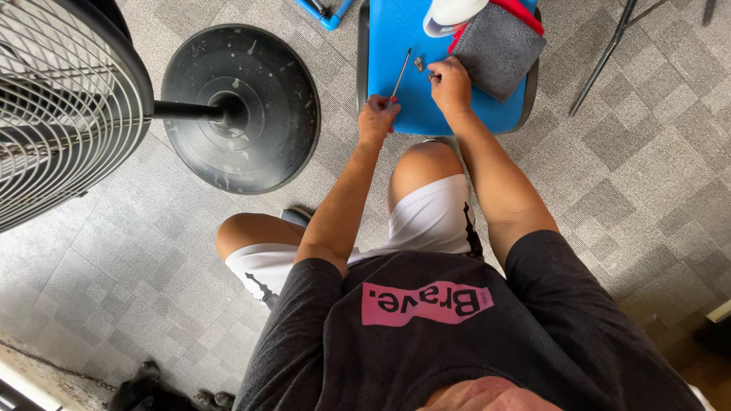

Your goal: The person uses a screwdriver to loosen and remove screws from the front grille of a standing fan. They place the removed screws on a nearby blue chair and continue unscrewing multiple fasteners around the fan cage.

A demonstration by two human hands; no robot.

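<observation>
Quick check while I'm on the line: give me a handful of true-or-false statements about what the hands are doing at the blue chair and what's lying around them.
1. The left hand holds a screwdriver whose shaft points onto the blue chair seat. True.
2. The right hand rests on the fan base. False: it is on the chair seat, next to a small metal part.
3. A grey cloth lies on the chair seat beside the right hand. True.
4. The fan's round base stands on top of the chair. False: it stands on the carpet, left of the chair.
5. The carpet is plain red. False: it is grey, in patterned squares.
</observation>
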